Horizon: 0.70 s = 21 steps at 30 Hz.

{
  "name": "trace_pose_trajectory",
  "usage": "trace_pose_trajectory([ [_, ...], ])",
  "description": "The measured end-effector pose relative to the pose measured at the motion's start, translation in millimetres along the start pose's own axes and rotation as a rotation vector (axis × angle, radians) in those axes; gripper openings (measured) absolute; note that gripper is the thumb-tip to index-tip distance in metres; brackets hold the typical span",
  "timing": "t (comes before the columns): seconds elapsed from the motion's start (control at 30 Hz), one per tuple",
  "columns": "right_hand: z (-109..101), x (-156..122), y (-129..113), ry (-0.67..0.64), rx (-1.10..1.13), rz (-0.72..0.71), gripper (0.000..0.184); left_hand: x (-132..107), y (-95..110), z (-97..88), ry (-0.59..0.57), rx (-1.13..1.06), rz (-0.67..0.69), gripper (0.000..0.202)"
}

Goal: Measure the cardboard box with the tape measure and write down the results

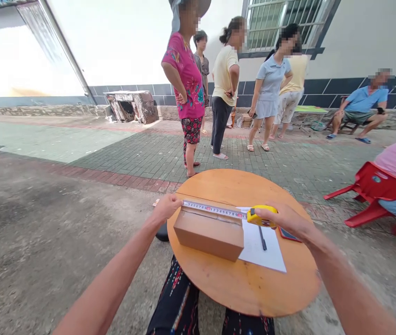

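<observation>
A cardboard box (208, 235) sits on the round wooden table (253, 291) in front of me. Along its top stretches the white blade of a yellow tape measure (261, 217). My left hand (167, 206) pinches the blade's end at the box's left edge. The yellow case is gripped in my right hand (285, 217), just past the box's right side. Beneath and beside that hand lies a white sheet of paper (272, 258) with a dark pen (262, 238) on it. The sheet is partly hidden by the box and tape case.
A dark flat object with a red edge (290, 235) lies at the table's right. Several people stand beyond the table on brick paving (142, 153). Someone sits on a red plastic chair (379, 186) to the right; another person (361, 104) sits by the wall.
</observation>
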State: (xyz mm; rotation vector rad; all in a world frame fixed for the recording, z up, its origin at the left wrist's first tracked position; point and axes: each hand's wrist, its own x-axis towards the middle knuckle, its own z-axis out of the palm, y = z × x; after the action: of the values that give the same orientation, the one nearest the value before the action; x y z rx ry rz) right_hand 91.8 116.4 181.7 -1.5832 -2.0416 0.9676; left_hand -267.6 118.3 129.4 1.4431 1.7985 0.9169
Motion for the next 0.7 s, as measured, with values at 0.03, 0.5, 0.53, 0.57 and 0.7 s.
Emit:
trace_pose_trajectory([
  [0.03,0,0,0,-0.006,-0.006,0.0,0.041,0,0,1.1,-0.002,0.011,-0.003,0.027],
  [0.5,-7,7,20,-0.074,0.071,0.052,0.037,2,0,8.8,-0.016,0.075,-0.007,0.027],
  [0.53,-7,6,19,-0.081,0.084,0.057,0.038,3,-1,8.6,-0.017,0.075,-0.009,0.026],
  [0.57,-6,5,18,-0.089,0.1,0.062,0.038,3,-2,8.5,-0.018,0.074,-0.01,0.026],
  [0.7,-5,4,16,-0.109,0.116,0.07,0.04,1,-2,9.5,-0.01,0.065,-0.003,0.025],
])
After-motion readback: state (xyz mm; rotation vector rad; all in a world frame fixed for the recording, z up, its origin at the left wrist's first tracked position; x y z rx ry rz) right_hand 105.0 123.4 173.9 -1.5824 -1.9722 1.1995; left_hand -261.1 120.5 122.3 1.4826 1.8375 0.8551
